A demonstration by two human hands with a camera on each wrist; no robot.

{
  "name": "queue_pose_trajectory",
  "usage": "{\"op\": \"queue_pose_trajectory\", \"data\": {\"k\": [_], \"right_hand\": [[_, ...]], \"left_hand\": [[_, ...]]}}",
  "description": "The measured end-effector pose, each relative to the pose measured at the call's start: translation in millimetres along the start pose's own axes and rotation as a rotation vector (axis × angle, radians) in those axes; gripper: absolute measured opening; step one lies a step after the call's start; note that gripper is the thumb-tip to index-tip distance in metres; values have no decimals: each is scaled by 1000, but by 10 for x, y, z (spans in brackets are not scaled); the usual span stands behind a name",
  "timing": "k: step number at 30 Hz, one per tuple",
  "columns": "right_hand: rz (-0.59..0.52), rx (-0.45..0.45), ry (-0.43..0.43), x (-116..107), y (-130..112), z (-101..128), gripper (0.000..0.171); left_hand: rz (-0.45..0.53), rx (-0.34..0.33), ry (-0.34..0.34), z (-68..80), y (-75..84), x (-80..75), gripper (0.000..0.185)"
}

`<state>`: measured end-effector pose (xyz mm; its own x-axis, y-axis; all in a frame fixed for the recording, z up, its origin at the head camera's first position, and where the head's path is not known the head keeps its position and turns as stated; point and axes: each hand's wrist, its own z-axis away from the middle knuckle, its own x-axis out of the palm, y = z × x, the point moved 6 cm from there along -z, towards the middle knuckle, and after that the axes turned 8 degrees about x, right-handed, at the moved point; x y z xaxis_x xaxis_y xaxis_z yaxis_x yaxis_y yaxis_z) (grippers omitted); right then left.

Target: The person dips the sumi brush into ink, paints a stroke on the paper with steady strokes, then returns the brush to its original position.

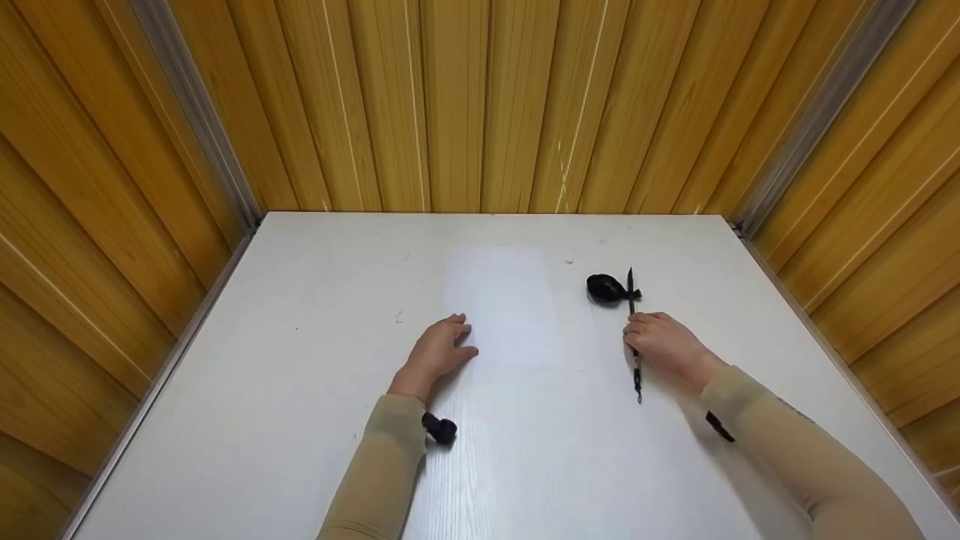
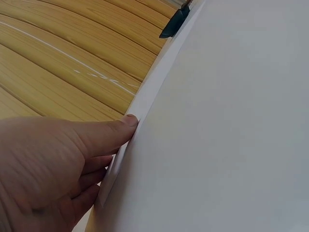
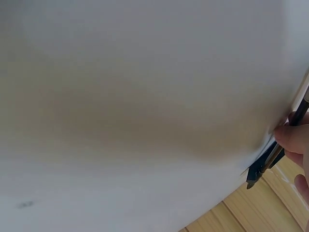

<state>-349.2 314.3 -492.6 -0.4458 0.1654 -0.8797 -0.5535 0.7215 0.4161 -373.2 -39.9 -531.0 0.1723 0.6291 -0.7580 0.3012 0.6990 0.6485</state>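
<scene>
A sheet of white paper (image 1: 506, 300) lies flat on the white table. My left hand (image 1: 439, 346) is at the paper's left edge, fingers extended and thumb apart; in the left wrist view the thumb (image 2: 108, 133) rests at that edge. To the right, my right hand (image 1: 667, 341) pinches the dark shaft of a writing brush (image 1: 637, 367) around its middle. The brush's dark pointed tip faces the back wall, and a small loop hangs at its near end. Its tip half overlaps the narrow neck of a glossy black, rounded object (image 1: 604, 289) with a flared end.
The white table (image 1: 225, 420) has a few small dark marks. Yellow wood-look panels (image 1: 457, 105) rise behind it and along both sides, with grey metal posts (image 1: 199, 112) at the back corners. Each wrist wears a black strap-mounted device (image 1: 441, 430).
</scene>
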Motion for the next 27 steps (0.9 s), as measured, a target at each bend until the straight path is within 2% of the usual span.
{"op": "queue_pose_trajectory", "data": {"k": [5, 13, 22, 27], "right_hand": [[-4, -52, 53, 7, 19, 39, 18], [-7, -128, 253, -76, 51, 72, 30], [-142, -51, 524, -349, 138, -6, 35], [-262, 47, 641, -521, 204, -101, 37]], "left_hand": [[22, 0, 2, 4, -7, 2, 49], [14, -6, 3, 4, -2, -2, 50], [12, -10, 2, 10, 5, 11, 50], [16, -5, 6, 14, 7, 1, 50]]}}
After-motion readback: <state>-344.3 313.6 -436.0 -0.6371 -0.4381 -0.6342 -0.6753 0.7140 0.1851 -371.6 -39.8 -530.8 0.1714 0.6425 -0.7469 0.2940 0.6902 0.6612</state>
